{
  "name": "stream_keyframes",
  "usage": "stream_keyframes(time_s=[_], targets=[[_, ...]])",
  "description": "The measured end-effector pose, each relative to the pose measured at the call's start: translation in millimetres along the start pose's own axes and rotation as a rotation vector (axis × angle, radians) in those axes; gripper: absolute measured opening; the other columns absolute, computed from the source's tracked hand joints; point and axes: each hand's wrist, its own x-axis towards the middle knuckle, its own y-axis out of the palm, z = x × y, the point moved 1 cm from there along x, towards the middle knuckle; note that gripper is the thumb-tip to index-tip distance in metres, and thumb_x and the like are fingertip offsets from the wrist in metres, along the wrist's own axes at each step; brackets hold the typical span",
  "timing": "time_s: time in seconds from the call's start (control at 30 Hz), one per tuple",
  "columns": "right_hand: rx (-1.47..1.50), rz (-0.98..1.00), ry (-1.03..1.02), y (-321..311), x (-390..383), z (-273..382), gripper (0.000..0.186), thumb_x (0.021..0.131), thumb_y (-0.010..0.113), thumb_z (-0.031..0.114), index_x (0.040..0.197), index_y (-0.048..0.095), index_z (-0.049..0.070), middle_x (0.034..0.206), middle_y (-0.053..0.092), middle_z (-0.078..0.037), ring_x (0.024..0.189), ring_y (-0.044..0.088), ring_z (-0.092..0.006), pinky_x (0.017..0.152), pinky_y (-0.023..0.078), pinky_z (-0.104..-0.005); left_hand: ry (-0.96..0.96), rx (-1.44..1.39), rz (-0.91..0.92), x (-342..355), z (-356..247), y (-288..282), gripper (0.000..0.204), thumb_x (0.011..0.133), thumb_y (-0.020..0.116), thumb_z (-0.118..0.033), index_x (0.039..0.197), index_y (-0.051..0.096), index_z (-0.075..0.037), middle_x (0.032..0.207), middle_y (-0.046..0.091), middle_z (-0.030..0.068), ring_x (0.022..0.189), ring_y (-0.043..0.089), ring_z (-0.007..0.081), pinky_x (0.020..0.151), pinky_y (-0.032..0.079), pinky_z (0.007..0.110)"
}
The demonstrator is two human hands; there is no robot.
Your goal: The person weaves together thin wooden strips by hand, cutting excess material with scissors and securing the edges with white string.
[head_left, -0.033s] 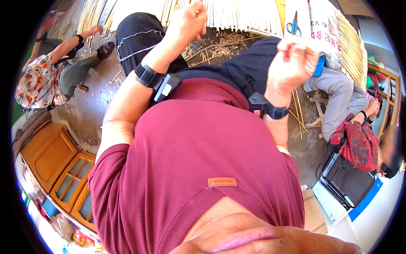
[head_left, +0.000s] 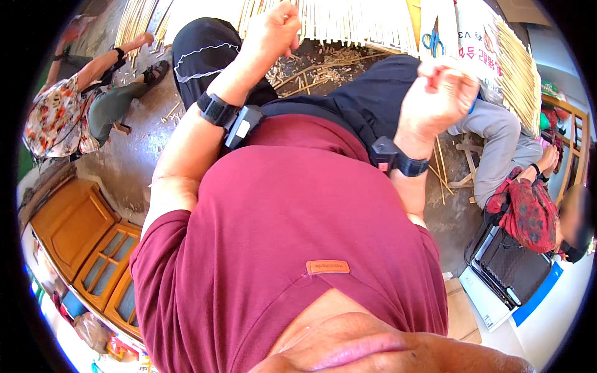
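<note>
My left hand (head_left: pixel 272 32) is raised at the near edge of the table, its fingers curled closed beside a row of thin pale sticks (head_left: pixel 342 23). My right hand (head_left: pixel 437 98) is held up further right, with fingers bent in toward the thumb. Whatever either hand may hold is hidden or too small to make out. Just beyond the right hand lie scissors (head_left: pixel 435 38) with blue handles. Each of my wrists wears a black strap with a small dark box.
More sticks (head_left: pixel 519 74) lie in a layer at the right and others (head_left: pixel 134 25) at the far left. Shavings (head_left: pixel 329 62) litter the floor under the table. One person (head_left: pixel 62 118) sits at left, another (head_left: pixel 528 208) at right. Wooden doors (head_left: pixel 74 217) stand at lower left.
My right hand has shifted slightly to the right, covering most of a blue object beside it. My left hand has moved a little to the left. Both keep their fingers curled.
</note>
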Motion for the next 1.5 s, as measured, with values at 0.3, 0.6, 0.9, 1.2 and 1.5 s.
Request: stream_keyframes(time_s=[0.3,0.6,0.9,1.2,1.5], targets=[[0.239,-0.316,0.271,-51,8,5,0.012,0.09,0.059,0.017,0.083,0.054,0.009,0.093,0.062,-0.01,0.064,0.051,-0.012,0.05,0.037,-0.0222,-0.111,0.153,-0.117,-21,47,-82,0.013,0.089,0.051,-0.016,0.085,0.059,-0.008,0.056,0.056,0.0005,0.042,0.046,0.0058,0.04,0.036,0.02],[0.27,-0.437,0.4,-86,-11,-16,0.011,0.089,0.058,0.015,0.081,0.054,0.009,0.091,0.063,-0.009,0.065,0.054,-0.0128,0.053,0.039,-0.0234,-0.197,0.056,-0.086,-36,64,-97,0.012,0.091,0.053,-0.016,0.084,0.059,-0.008,0.058,0.054,-0.0016,0.043,0.044,0.0042,0.041,0.035,0.018],[0.432,-0.364,0.526,-131,-6,-5,0.013,0.09,0.059,0.02,0.083,0.052,0.011,0.071,0.052,0.001,0.056,0.047,-0.0091,0.055,0.042,-0.0259,-0.086,-0.254,0.379,-42,72,-107,0.011,0.091,0.056,-0.015,0.085,0.059,-0.007,0.068,0.051,-0.0054,0.056,0.047,0.0018,0.049,0.038,0.016],[0.277,-0.69,0.332,-166,-15,18,0.024,0.094,0.049,0.027,0.078,0.05,0.009,0.065,0.048,-0.001,0.054,0.044,-0.0142,0.063,0.045,-0.0312,-0.121,0.189,0.228,-53,78,-156,0.008,0.087,0.061,-0.015,0.085,0.062,-0.008,0.065,0.049,-0.0081,0.053,0.042,0.0013,0.047,0.035,0.017],[-0.136,-0.25,0.119,-36,43,22,0.007,0.089,0.056,0.004,0.093,0.055,-0.002,0.079,0.056,-0.008,0.071,0.059,-0.0192,0.077,0.052,-0.0379,0.016,0.063,-0.012,-30,15,-137,0.011,0.088,0.062,-0.018,0.09,0.066,-0.008,0.063,0.049,-0.0075,0.048,0.039,-0.0002,0.044,0.03,0.016]])
